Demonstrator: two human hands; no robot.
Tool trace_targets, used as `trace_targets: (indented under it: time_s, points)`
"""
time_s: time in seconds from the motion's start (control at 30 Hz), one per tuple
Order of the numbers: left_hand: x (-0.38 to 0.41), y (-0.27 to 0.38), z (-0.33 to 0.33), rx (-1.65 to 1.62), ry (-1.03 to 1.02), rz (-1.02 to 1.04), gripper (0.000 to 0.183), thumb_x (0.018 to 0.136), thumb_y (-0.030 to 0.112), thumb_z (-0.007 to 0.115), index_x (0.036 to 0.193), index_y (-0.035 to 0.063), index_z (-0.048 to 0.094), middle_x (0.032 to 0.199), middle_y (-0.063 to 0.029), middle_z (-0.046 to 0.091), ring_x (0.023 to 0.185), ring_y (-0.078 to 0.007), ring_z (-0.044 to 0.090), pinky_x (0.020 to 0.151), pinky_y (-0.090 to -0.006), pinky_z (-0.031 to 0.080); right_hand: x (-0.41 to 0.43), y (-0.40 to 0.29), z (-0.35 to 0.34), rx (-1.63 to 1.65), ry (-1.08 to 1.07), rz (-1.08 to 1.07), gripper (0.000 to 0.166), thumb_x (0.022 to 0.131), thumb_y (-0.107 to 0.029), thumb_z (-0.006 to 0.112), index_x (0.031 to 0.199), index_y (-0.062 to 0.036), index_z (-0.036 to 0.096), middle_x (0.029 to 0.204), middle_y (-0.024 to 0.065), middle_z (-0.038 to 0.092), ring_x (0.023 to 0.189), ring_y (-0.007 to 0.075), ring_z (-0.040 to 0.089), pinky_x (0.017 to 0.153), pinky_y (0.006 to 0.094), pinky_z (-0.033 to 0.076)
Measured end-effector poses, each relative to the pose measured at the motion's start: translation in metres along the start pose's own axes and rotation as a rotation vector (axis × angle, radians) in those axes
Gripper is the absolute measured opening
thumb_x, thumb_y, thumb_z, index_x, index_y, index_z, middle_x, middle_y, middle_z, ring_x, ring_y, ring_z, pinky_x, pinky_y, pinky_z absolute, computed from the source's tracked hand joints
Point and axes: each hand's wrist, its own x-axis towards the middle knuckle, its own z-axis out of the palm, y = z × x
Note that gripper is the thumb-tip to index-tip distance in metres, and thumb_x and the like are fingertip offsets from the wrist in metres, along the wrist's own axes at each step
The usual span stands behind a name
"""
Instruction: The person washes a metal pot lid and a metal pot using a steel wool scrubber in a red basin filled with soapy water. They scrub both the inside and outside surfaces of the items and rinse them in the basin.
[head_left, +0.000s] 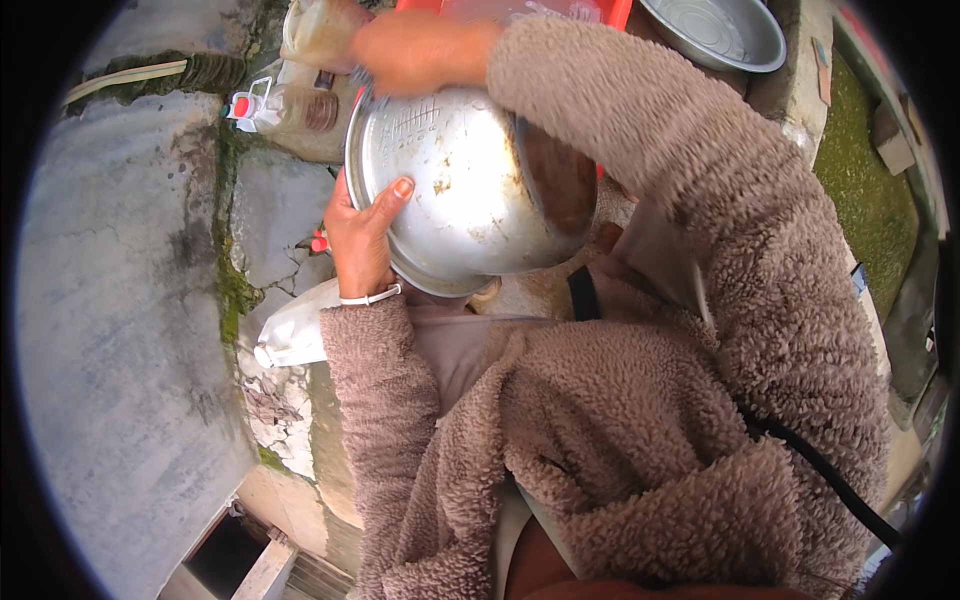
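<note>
My left hand (364, 232) grips the rim of a metal pot (472, 187), its thumb lying on the side wall. The pot is tilted on its side, with scale marks near the rim, brown stains on the silvery wall and a dark brown base. At the pot's upper rim is my right hand (420, 56), blurred, closed on a grey scrubbing pad (366, 82) that is mostly hidden under the fingers. Behind the pot shows part of a red plastic basin (619, 11) with liquid in it.
A clear plastic bottle with a red cap (292, 109) and a cloudy plastic container (322, 34) stand at upper left. A white plastic jug (296, 330) lies by my left sleeve. A metal basin (712, 34) is at upper right. A grey wall (135, 300) borders the left.
</note>
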Motion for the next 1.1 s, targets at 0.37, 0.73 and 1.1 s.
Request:
trace_targets:
  time_s: [0.37,0.73,1.1]
  points:
    - [0.0,0.002,-0.005,0.028,0.023,-0.029,0.052,0.072,0.005,0.079,0.116,-0.0049,0.052,0.097,-0.0099,0.064,0.081,-0.0148,0.062,0.077,-0.0279,0.051,0.004,-0.027,0.007,-0.055,-0.076,0.044,0.04,0.075,-0.018,0.07,0.109,0.0001,0.059,0.096,0.0177,0.066,0.093,0.0333,0.063,0.077,0.0433,0.051]
    - [0.004,0.006,0.008,0.066,-0.049,0.097,0.047,0.073,0.006,0.077,0.113,-0.0046,0.054,0.097,-0.0086,0.063,0.082,-0.0139,0.061,0.075,-0.0274,0.05,0.003,-0.019,0.008,0.031,-0.015,-0.087,0.028,0.07,-0.017,0.07,0.091,0.002,0.066,0.085,0.0196,0.066,0.084,0.0348,0.065,0.072,0.0443,0.051]
    - [0.001,0.004,0.002,0.054,-0.036,0.107,0.055,0.07,0.004,0.08,0.116,-0.0053,0.052,0.099,-0.0084,0.063,0.089,-0.0161,0.062,0.081,-0.029,0.051,-0.005,-0.03,0.007,-0.041,0.116,0.021,0.032,0.065,-0.027,0.072,0.086,-0.0022,0.066,0.082,0.016,0.067,0.08,0.0349,0.065,0.066,0.0475,0.05]
